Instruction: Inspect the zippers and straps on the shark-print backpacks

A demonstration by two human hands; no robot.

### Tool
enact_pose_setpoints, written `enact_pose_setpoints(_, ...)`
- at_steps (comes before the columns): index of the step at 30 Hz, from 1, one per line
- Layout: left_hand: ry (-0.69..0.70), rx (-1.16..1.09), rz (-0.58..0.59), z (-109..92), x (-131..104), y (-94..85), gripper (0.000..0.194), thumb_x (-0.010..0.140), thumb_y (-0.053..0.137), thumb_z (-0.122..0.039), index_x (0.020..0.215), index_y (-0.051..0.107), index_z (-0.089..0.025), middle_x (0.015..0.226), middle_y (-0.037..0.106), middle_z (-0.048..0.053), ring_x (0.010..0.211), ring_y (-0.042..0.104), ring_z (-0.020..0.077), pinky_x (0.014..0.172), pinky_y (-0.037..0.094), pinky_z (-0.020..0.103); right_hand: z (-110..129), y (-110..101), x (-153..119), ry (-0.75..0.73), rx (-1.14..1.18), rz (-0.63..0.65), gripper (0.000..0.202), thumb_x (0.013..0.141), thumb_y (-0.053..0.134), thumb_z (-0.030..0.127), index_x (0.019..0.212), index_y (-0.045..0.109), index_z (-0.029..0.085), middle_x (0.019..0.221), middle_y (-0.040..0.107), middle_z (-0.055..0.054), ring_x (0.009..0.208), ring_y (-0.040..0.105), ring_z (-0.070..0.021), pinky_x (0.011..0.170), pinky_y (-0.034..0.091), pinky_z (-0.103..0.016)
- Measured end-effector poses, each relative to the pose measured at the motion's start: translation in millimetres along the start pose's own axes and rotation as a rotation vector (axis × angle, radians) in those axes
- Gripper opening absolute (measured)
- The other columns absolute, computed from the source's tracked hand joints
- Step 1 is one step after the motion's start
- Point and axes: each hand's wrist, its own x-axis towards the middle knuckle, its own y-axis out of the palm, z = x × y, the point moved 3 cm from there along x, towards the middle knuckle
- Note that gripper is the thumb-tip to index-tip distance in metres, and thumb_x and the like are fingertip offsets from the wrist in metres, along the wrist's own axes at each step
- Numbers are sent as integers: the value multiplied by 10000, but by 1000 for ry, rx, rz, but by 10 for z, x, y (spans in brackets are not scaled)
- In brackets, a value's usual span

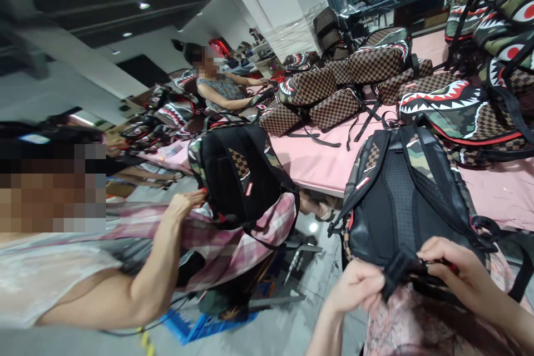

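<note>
A backpack [400,206] rests in front of me with its black padded back panel facing up, its top against the pink table edge. Its shoulder straps carry camouflage and brown checked patches. Near its lower end, my left hand [361,283] pinches a black strap [396,272], blurred in the picture. My right hand [453,264] is closed at the strap's other side, fingers bent around a dark part. A bit of red shows by the right palm; I cannot make out what it is.
At my left, a co-worker's hand [189,200] touches another black-backed backpack [246,172]. Several checked backpacks [359,67] with shark-mouth prints lie on the pink table [325,161]. More camouflage backpacks [459,105] are heaped at the right. Another person [225,89] sits farther back.
</note>
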Motion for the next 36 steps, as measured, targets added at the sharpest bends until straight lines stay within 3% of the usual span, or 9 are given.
enact_pose_setpoints(2, -12, 79, -45, -6, -98, -262, 541, 709, 512, -630, 589, 662, -124, 325, 397, -23, 295, 362, 79, 367, 254, 210, -26, -29, -36, 68, 114, -9, 166, 890, 407, 265, 880, 567, 222, 822, 621, -48, 794, 596, -185, 691, 485, -288)
enact_pose_setpoints(6, 162, 412, -713, -198, -159, -840, 480, 766, 480, -568, 830, 695, -144, 499, 563, 15, 440, 485, 117, 491, 376, 226, -158, -4, -7, 221, 82, -13, 199, 861, 459, 324, 971, 588, 220, 926, 639, -62, 887, 602, -212, 738, 501, -293)
enact_pose_setpoints(8, 156, 657, -890, -273, -86, -991, 366, 724, 577, -491, 896, 688, -187, 743, 664, 54, 609, 569, 160, 627, 425, 260, -210, 54, 63, 254, 52, 9, 206, 848, 473, 331, 976, 593, 223, 917, 646, -51, 874, 611, -204, 734, 509, -279)
enact_pose_setpoints(14, 76, 773, -843, -236, 170, -1199, 206, 707, 615, -378, 718, 711, -197, 604, 663, 49, 592, 610, 202, 603, 427, 268, -277, 209, 301, 256, -15, 87, 283, 738, 608, 278, 1018, 583, 241, 865, 650, -8, 816, 619, -183, 735, 504, -271)
enact_pose_setpoints(18, 190, 675, -974, -247, 222, -1176, 309, 830, 449, -349, 979, 673, -196, 867, 708, 76, 770, 641, 210, 713, 464, 292, -266, 255, 625, 276, -21, 53, 211, 806, 538, 384, 879, 639, 213, 710, 649, 1, 664, 612, -163, 626, 496, -256)
enact_pose_setpoints(23, 541, -79, -1009, -348, 541, -884, 303, 773, 567, -349, 984, 666, -154, 1035, 681, 79, 1012, 592, 213, 910, 423, 328, -248, 453, 1274, 231, 108, -130, 277, 820, 499, 407, 928, 668, 216, 982, 685, -59, 918, 620, -225, 836, 463, -361)
enact_pose_setpoints(29, 483, -762, -789, -346, 820, -757, 278, 700, 683, -334, 871, 672, -115, 988, 691, 136, 1029, 601, 213, 939, 420, 308, -480, 861, 1556, 213, 330, -87, 264, 776, 518, 335, 923, 659, 167, 908, 699, -60, 890, 628, -213, 842, 463, -367)
enact_pose_setpoints(33, 374, -766, -712, -176, 822, -868, 319, 683, 693, -354, 877, 636, -107, 967, 682, 153, 950, 631, 230, 879, 460, 350, -631, 988, 1488, 230, 333, -75, 160, 700, 594, 271, 805, 651, 164, 807, 683, -27, 777, 614, -195, 771, 471, -332)
enact_pose_setpoints(36, 422, -466, -972, -61, 712, -955, 421, 681, 695, -321, 1050, 569, -163, 1066, 631, 122, 974, 603, 203, 863, 453, 338, -714, 1026, 1457, 280, 318, -96, 134, 704, 584, 269, 756, 641, 159, 729, 661, -19, 693, 595, -187, 700, 469, -322)
